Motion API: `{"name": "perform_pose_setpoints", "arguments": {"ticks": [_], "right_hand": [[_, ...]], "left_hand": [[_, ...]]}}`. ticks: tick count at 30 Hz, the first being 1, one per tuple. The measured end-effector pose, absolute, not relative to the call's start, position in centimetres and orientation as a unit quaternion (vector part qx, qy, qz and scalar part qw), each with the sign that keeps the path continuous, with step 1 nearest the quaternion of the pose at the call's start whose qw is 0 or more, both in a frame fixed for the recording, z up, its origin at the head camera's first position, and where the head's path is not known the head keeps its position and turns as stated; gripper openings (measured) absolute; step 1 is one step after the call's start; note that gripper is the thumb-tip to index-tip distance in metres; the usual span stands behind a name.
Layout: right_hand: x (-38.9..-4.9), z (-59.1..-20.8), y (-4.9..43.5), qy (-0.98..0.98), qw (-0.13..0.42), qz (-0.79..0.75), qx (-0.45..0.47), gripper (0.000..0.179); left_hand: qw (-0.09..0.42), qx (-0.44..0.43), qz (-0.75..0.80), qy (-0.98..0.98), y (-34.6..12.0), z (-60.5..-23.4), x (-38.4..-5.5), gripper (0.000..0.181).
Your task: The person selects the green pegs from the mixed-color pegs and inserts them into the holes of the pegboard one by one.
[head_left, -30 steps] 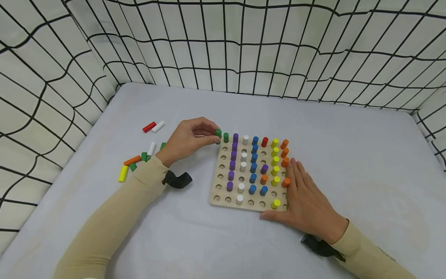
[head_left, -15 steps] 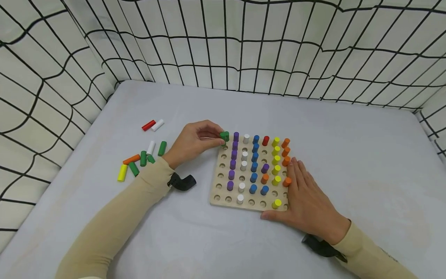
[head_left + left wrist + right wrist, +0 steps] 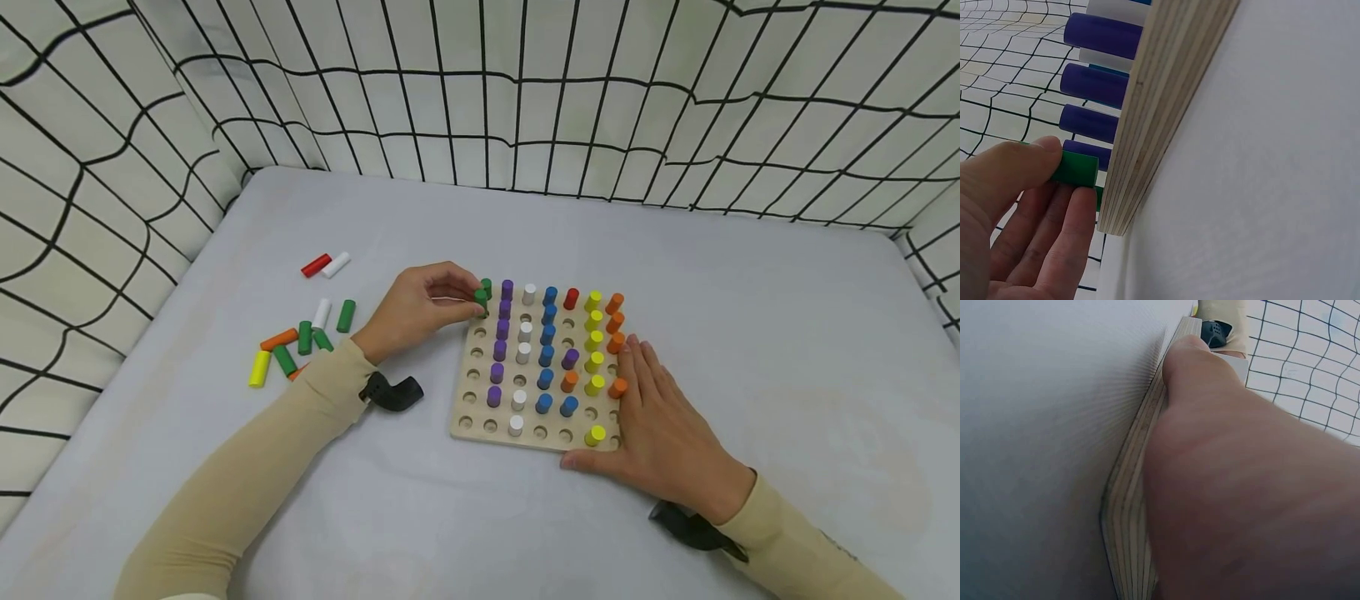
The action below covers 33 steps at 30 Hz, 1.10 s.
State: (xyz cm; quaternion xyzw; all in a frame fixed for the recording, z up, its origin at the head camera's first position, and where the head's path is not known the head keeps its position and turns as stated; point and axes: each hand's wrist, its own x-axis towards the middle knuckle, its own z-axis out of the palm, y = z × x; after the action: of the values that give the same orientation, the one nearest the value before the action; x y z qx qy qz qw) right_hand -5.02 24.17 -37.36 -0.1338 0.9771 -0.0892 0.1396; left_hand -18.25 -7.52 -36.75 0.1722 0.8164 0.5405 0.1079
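My left hand (image 3: pixel 416 310) pinches a green peg (image 3: pixel 1077 169) between thumb and fingers. In the left wrist view the peg's end is close above the face of the wooden pegboard (image 3: pixel 478 409). Beside it, a second green peg (image 3: pixel 487 286) stands in the board's far left corner. Further along stand a column of purple pegs (image 3: pixel 499 350), then white pegs (image 3: pixel 523 353), blue pegs (image 3: pixel 547 356), a red peg (image 3: pixel 572 297), yellow pegs (image 3: pixel 594 362) and orange pegs (image 3: pixel 615 322). My right hand (image 3: pixel 671 429) rests with straight fingers along the board's right edge, its thumb at the near edge.
Left of the board lie loose pegs: several green pegs (image 3: pixel 346 317), a white peg (image 3: pixel 322 313), an orange peg (image 3: pixel 279 339) and a yellow peg (image 3: pixel 258 368). Farther back are a red peg (image 3: pixel 316 266) and another white one. A black wire grid (image 3: pixel 480 108) borders the table.
My left hand has carried the green peg slightly right and nearer, from outside the board's far left corner to over its left column. My right hand has stayed at the board's edge.
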Motion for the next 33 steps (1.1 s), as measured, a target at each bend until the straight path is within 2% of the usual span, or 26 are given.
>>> {"name": "perform_pose_setpoints", "arguments": {"ticks": [33], "right_hand": [[-4.78, -37.00, 24.21, 0.977, 0.127, -0.095, -0.145, 0.147]], "left_hand": [[0.108, 0.173, 0.511, 0.835, -7.33, -36.94, -18.14, 0.028]]}}
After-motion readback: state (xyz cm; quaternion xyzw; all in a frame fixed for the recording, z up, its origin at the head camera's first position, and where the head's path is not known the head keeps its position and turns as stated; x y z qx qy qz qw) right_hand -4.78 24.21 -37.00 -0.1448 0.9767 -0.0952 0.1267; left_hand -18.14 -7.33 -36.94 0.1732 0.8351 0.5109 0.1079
